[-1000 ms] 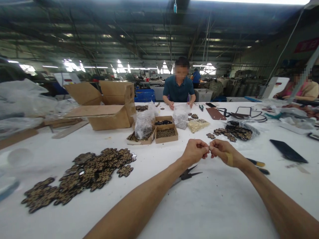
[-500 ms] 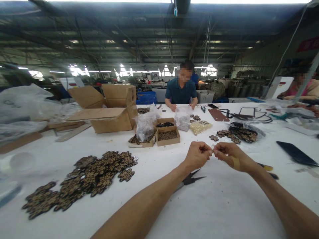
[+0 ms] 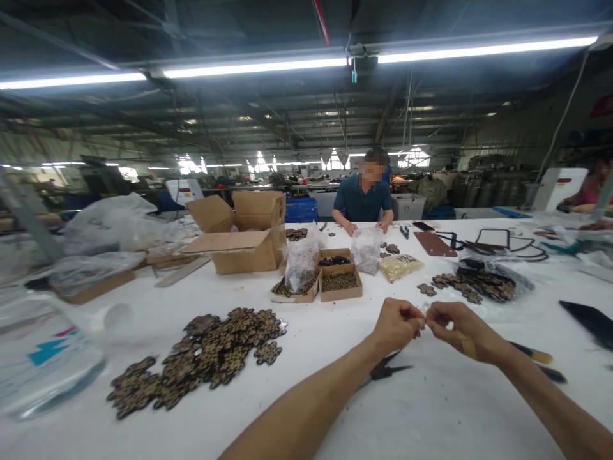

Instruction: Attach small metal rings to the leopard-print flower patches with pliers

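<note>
My left hand (image 3: 396,327) and my right hand (image 3: 460,329) meet fingertip to fingertip above the white table (image 3: 431,409). Both are closed in a pinch, and whatever lies between the fingers is too small to make out. A strip of yellowish tape (image 3: 468,347) is stuck on my right hand. Beneath my left wrist lies a dark pointed tool (image 3: 385,370), partly covered by the arm. Pliers with yellow-and-black handles (image 3: 536,353) rest beside my right wrist. Left of my arms spreads a pile of flower-shaped leopard-print pieces (image 3: 215,351).
Small cardboard trays of metal bits (image 3: 341,291) stand ahead, near an opened cardboard box (image 3: 249,252). A bag of yellowish pieces (image 3: 401,267) and more leopard-print pieces (image 3: 498,281) lie to the right. A big clear bottle (image 3: 48,358) is at left. A co-worker (image 3: 364,195) sits opposite.
The camera view has tilted up and turned left, so everything appears lower and further right. My hands keep their pinch together; the bottle at left shows more fully.
</note>
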### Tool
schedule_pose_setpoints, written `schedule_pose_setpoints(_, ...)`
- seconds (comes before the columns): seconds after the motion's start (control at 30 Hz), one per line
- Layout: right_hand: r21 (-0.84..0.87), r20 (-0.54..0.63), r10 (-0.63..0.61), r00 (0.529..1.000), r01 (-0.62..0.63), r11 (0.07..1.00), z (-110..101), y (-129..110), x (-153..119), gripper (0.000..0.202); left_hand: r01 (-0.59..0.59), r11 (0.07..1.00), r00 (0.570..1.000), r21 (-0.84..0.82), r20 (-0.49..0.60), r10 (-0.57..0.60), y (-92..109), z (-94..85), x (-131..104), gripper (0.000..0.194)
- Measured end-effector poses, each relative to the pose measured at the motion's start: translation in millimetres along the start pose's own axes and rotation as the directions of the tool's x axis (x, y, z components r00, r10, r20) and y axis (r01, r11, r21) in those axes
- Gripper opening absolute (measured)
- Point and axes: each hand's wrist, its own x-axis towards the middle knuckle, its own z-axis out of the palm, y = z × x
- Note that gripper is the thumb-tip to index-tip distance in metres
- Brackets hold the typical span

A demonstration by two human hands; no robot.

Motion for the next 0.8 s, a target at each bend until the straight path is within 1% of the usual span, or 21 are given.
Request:
schedule_pose_setpoints(0.17,0.026,-0.006,0.052,0.999,-0.052,0.998,-6,-3,-2,0.018,0.006,1.000,0.999,0.018,0.044,-0.006,9,5.9,0,0.004)
schedule_pose_setpoints(0.23,0.063,-0.026,0.077,0.997,-0.075,0.995,-9,-4,-1,0.017,0.018,0.997,0.999,0.070,0.037,-0.021,13,4.4,3,0.006)
schedule_pose_setpoints(0.33,0.118,-0.099,0.119,0.988,-0.107,0.987,-18,-2,1,0.017,0.025,0.966,0.996,0.257,-0.084,-0.004,17,-6.3,10,0.008)
schedule_pose_setpoints(0.4,0.125,-0.145,0.145,0.979,-0.128,0.984,-23,2,2,0.017,0.029,0.934,0.986,0.357,-0.161,0.031,14,-16.7,13,0.011)
schedule_pose_setpoints(0.43,0.117,-0.160,0.153,0.975,-0.135,0.984,-24,5,2,0.016,0.032,0.914,0.983,0.405,-0.180,0.045,11,-21.3,13,0.014)
schedule_pose_setpoints(0.47,0.105,-0.165,0.161,0.973,-0.145,0.984,-25,7,2,0.016,0.039,0.885,0.981,0.464,-0.186,0.054,7,-24.8,13,0.019)
schedule_pose_setpoints(0.53,0.079,-0.159,0.177,0.971,-0.166,0.983,-23,14,3,0.014,0.048,0.781,0.983,0.623,-0.167,0.072,-4,-26.8,10,0.033)
schedule_pose_setpoints(0.6,0.064,-0.144,0.187,0.972,-0.180,0.982,-19,19,2,0.014,0.033,0.646,0.992,0.763,-0.101,0.068,-14,-22.8,7,0.045)
schedule_pose_setpoints(0.67,0.056,-0.128,0.176,0.976,-0.170,0.984,-13,23,1,0.015,0.012,0.560,0.998,0.828,-0.044,0.044,-20,-16.2,3,0.047)
schedule_pose_setpoints(0.73,0.033,-0.112,0.150,0.982,-0.147,0.989,-8,26,0,0.016,0.015,0.524,1.000,0.852,-0.027,0.015,-22,-11.3,1,0.048)
schedule_pose_setpoints(0.8,-0.006,-0.091,0.132,0.987,-0.133,0.991,-1,26,-1,0.017,0.043,0.520,0.999,0.853,-0.035,-0.026,-22,-10.7,-2,0.053)
